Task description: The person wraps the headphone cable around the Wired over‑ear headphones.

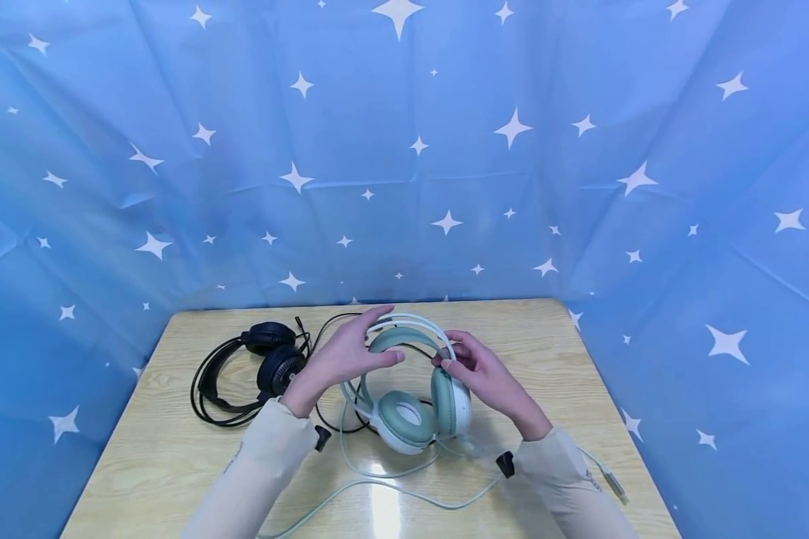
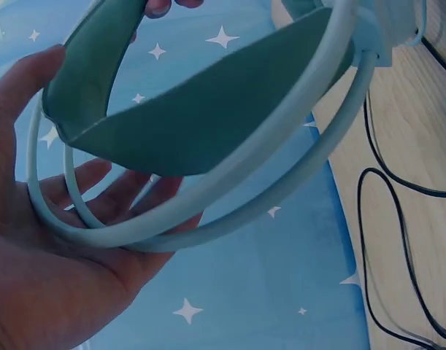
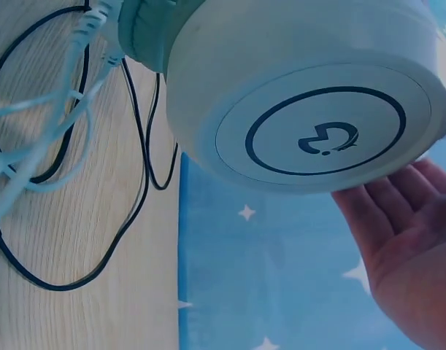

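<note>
A pair of mint-green and white headphones is held up over the table by both hands. My left hand grips the top left of the headband, its thumb on the inner side by the green padded strap and its fingers behind the two pale tubes. My right hand holds the opposite side, where the band meets the right ear cup. That cup's white outer face bears a dark ring and logo. Part of the right fingers is hidden behind the cup in the right wrist view.
Black headphones lie on the wooden table at the left, with a black cable running behind the pale pair. A pale cable loops across the front, its plug at the right. A blue star-patterned curtain surrounds the table.
</note>
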Tool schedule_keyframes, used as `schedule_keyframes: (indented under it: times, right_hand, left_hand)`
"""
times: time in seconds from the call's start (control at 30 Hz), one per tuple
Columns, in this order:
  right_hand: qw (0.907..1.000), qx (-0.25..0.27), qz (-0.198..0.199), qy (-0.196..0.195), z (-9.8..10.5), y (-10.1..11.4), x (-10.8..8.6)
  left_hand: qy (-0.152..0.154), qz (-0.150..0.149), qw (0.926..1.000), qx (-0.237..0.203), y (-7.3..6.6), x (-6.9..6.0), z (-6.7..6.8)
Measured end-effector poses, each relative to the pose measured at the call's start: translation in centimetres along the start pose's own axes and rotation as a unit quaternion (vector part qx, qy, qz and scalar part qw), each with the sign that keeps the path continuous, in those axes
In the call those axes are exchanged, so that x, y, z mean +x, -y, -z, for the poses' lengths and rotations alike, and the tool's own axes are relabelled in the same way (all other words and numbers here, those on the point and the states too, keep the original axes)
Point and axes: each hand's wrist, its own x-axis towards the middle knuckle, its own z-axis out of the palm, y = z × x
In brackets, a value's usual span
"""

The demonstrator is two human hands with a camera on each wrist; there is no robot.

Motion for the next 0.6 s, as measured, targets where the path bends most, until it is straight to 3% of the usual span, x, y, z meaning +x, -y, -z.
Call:
schedule_keyframes:
  times: [0.33, 0.43, 0.6]
  right_hand:
    - [0.9997, 0.023, -0.003, 0.006, -0.2, 0.1, 0.2]
    - [0.9998, 0.022, 0.002, 0.001, -0.4, 0.0, 0.5]
    - [0.9997, -0.020, 0.013, -0.006, -0.5, 0.2, 1.5]
  left_hand:
    - [0.006, 0.026, 0.9986, -0.046, 1.5, -0.2, -1.2]
    - [-0.025, 0.040, 0.9967, -0.066, 1.7, -0.4, -1.8]
    - [-0.100, 0.046, 0.9888, -0.101, 2.1, -0.9, -3.0]
